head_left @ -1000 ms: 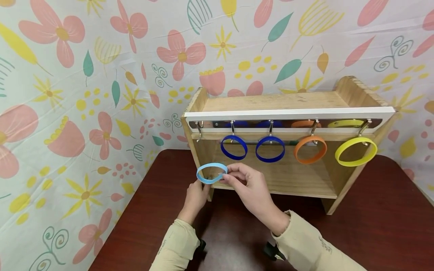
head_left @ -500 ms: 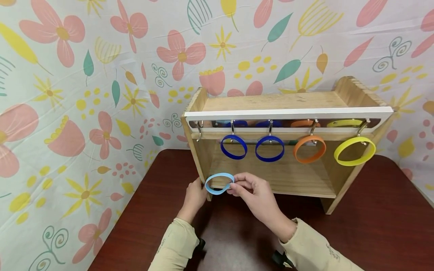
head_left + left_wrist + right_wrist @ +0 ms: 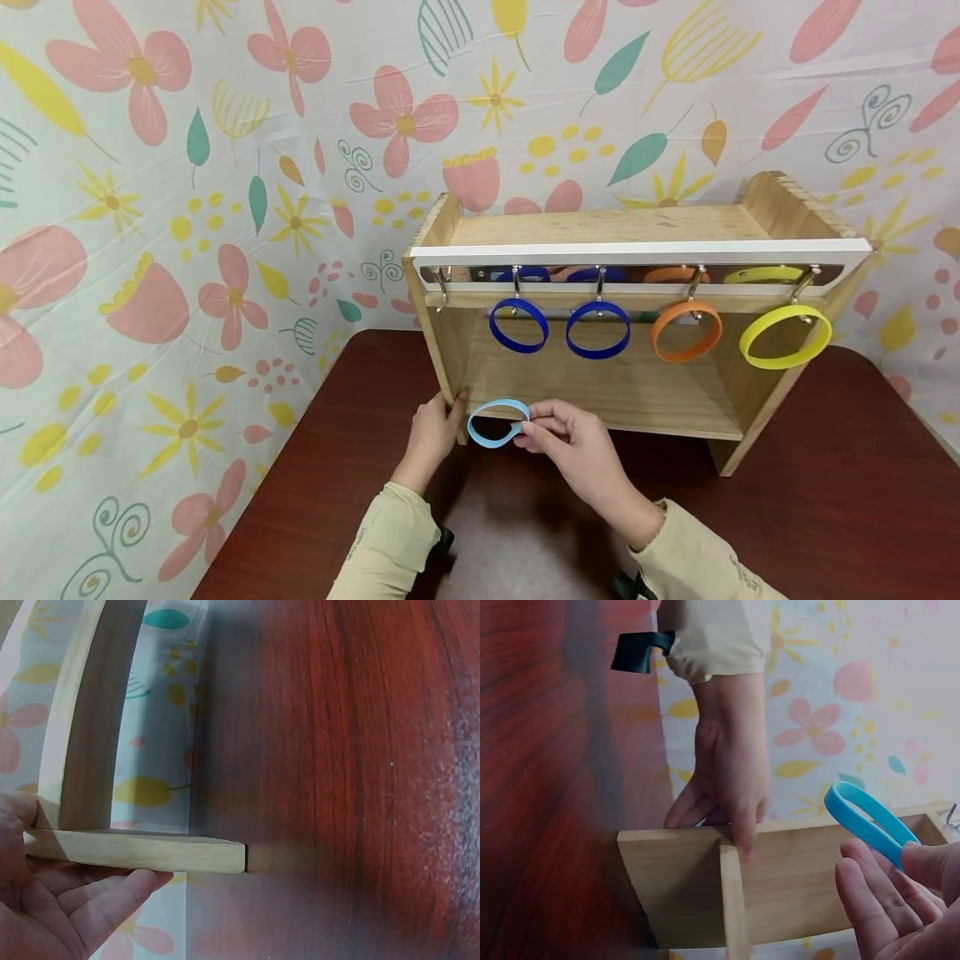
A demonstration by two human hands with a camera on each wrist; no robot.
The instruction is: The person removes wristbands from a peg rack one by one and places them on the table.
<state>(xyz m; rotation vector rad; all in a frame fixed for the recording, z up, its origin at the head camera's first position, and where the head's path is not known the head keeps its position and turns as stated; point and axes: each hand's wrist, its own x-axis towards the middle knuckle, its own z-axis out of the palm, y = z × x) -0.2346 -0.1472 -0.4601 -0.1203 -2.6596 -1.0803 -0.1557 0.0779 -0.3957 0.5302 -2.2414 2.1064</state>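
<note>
The right hand pinches a light-blue band, now lower, farther from the leftmost hook and still unhung, before a shelf the left hand clamps, while two dark-blue bands, an orange band and a yellow band dangle from other hooks on its front.

Light-brown wooden shelf unit: cut off by the left wrist view's top edge. Bare left hand, at the unit's left side: most fingertips out of sight in the head view. Thin light-blue rubbery ring, in front of the unit: section covered by the bare right hand. Beige cloth right sleeve, nearer than the unit: cut off at the head view's bottom; printed marks too small to read.
</note>
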